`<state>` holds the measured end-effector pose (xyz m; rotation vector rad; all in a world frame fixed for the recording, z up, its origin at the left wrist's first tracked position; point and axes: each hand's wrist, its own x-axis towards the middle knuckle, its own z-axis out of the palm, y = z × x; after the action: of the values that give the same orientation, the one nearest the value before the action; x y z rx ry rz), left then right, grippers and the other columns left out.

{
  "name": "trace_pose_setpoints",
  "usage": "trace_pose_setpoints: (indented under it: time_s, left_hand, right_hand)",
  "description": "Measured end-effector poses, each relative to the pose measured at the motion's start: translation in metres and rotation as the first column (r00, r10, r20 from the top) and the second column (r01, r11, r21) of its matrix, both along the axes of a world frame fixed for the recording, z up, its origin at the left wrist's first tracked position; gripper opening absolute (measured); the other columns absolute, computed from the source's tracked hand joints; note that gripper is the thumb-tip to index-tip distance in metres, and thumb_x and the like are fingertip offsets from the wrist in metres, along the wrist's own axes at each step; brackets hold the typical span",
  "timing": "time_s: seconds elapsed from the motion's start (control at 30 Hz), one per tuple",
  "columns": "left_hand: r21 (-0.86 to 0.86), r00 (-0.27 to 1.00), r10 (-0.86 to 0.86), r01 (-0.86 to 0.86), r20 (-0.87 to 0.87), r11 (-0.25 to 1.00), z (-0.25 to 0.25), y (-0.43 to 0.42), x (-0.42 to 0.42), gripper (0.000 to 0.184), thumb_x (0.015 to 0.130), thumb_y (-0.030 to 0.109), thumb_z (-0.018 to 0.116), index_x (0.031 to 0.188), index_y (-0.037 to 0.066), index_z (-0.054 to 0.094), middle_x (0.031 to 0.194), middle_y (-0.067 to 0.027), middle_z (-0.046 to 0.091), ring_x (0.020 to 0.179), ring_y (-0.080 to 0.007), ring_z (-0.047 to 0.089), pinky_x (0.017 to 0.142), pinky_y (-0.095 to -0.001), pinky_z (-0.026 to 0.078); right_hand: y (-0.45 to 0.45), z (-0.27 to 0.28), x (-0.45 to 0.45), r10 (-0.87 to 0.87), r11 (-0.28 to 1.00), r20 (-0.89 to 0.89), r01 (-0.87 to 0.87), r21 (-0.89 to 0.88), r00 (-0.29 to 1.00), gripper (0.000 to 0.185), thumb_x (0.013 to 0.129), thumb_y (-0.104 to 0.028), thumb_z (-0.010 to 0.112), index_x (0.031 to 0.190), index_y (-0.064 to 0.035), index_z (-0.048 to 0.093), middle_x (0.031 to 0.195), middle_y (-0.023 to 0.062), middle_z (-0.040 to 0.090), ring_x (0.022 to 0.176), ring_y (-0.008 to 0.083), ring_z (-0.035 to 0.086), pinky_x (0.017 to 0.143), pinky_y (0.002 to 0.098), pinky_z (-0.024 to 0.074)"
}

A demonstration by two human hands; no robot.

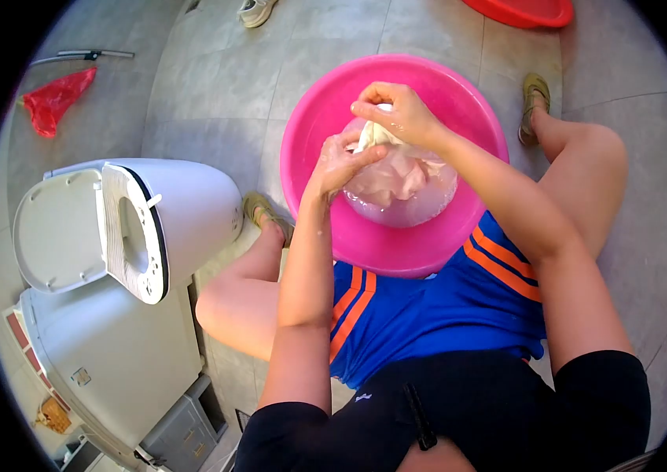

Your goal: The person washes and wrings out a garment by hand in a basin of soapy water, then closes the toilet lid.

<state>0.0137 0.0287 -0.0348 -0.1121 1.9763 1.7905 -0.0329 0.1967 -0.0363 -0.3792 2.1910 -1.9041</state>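
Observation:
A large pink basin (310,102) stands on the floor between my knees, with soapy water (404,212) pooled in its bottom. My left hand (343,163) is closed on a wet white cloth (376,135) above the water, thumb pointing right. On the far side of the same cloth, my right hand (398,112) pinches its upper end with bent fingers. Below the hands, more pale wet fabric (408,177) lies partly under the water. Whether it joins the held cloth I cannot tell.
At left are a white toilet (200,197) with its lid raised and a white appliance (113,362). A red plastic bag (58,101) lies at far left. A red basin (526,9) and a shoe (256,11) sit farther off on grey floor tiles (223,86).

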Motion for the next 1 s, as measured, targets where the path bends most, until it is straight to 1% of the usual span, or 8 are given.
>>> trace_pose_setpoints:
  time_s: [0.17,0.4,0.5,0.6,0.77,0.87,0.93,1.0]
  left_hand:
    - [0.173,0.994,0.103,-0.098,-0.022,0.98,0.003,-0.037,-0.001,0.019,0.082,0.02,0.068,0.089,0.003,0.065,0.072,-0.001,0.063,0.063,-0.0089,0.057,0.056,-0.0233,0.045]
    - [0.74,0.857,0.328,-0.51,0.397,0.439,-0.03,-0.031,0.005,0.051,0.088,0.044,0.054,0.113,-0.001,0.053,0.113,-0.0206,0.058,0.106,-0.0366,0.055,0.093,-0.0511,0.043]
    - [0.71,0.791,0.339,-0.608,0.509,0.355,-0.016,-0.018,0.006,0.048,0.088,0.038,0.055,0.112,-0.003,0.052,0.11,-0.022,0.058,0.102,-0.0379,0.056,0.092,-0.0513,0.043]
    - [0.655,0.717,0.333,-0.696,0.612,0.294,-0.017,-0.008,0.002,0.049,0.088,0.036,0.052,0.111,-0.007,0.051,0.108,-0.024,0.058,0.1,-0.0399,0.057,0.092,-0.0518,0.043]
    - [0.813,0.836,0.023,-0.539,0.548,0.22,-0.108,-0.01,-0.003,0.052,0.09,0.041,0.044,0.12,-0.002,0.047,0.114,-0.0183,0.056,0.101,-0.0314,0.055,0.089,-0.0474,0.044]
    - [0.973,0.97,-0.077,-0.231,0.23,0.0,-0.134,0.038,0.013,0.047,0.091,0.044,0.043,0.118,0.005,0.052,0.104,-0.0117,0.06,0.092,-0.0254,0.058,0.081,-0.042,0.048]
    - [0.86,0.883,0.044,-0.466,0.468,0.207,-0.084,0.063,0.017,0.041,0.091,0.043,0.046,0.113,0.009,0.055,0.095,-0.0079,0.06,0.087,-0.0231,0.058,0.076,-0.0391,0.049]
    - [0.505,0.617,0.264,-0.771,0.741,0.387,-0.014,0.082,0.013,0.034,0.09,0.043,0.049,0.103,0.013,0.058,0.078,-0.002,0.054,0.073,-0.0204,0.054,0.067,-0.0363,0.048]
  right_hand:
    - [0.03,-0.007,-0.011,0.334,0.938,0.083,-0.34,0.07,0.939,0.049,0.068,-0.028,0.077,0.107,-0.0042,0.058,0.094,0.0088,0.062,0.088,0.0182,0.058,0.077,0.0325,0.0454]
    - [0.047,-0.08,0.004,0.275,0.729,0.177,-0.325,0.602,0.945,0.028,0.073,-0.025,0.067,0.092,-0.0058,0.063,0.085,0.0025,0.061,0.084,0.0176,0.057,0.08,0.03,0.0458]
    - [0.04,-0.09,0.007,-0.104,0.994,0.476,0.083,0.063,0.873,0.021,0.08,-0.02,0.058,0.093,-0.0046,0.064,0.088,0.0023,0.063,0.085,0.0141,0.057,0.079,0.0269,0.0459]
    - [0.013,-0.085,0.0,-0.088,0.939,0.261,0.167,-0.301,0.961,0.02,0.083,-0.014,0.054,0.096,-0.0033,0.064,0.095,0.0031,0.064,0.09,0.0122,0.057,0.079,0.0249,0.0456]
    - [-0.048,-0.003,0.076,-0.097,0.994,-0.433,0.105,-0.007,0.896,0.021,0.081,-0.017,0.06,0.093,-0.0005,0.062,0.089,0.0146,0.063,0.09,0.0274,0.059,0.084,0.035,0.0439]
    - [-0.041,-0.012,0.078,-0.052,0.961,-0.378,0.149,0.233,0.924,0.022,0.079,-0.018,0.063,0.094,-0.0022,0.062,0.091,0.0159,0.062,0.089,0.0322,0.059,0.079,0.0374,0.0455]
    - [-0.031,-0.018,0.046,-0.278,0.899,-0.173,0.32,0.299,0.945,0.02,0.08,-0.018,0.063,0.091,-0.0026,0.062,0.091,0.0159,0.062,0.089,0.0339,0.058,0.075,0.0391,0.0458]
    - [-0.032,-0.017,0.036,-0.449,0.87,-0.336,0.491,0.049,0.828,0.018,0.081,-0.019,0.062,0.09,-0.003,0.062,0.087,0.0159,0.061,0.084,0.0347,0.058,0.073,0.0401,0.0458]
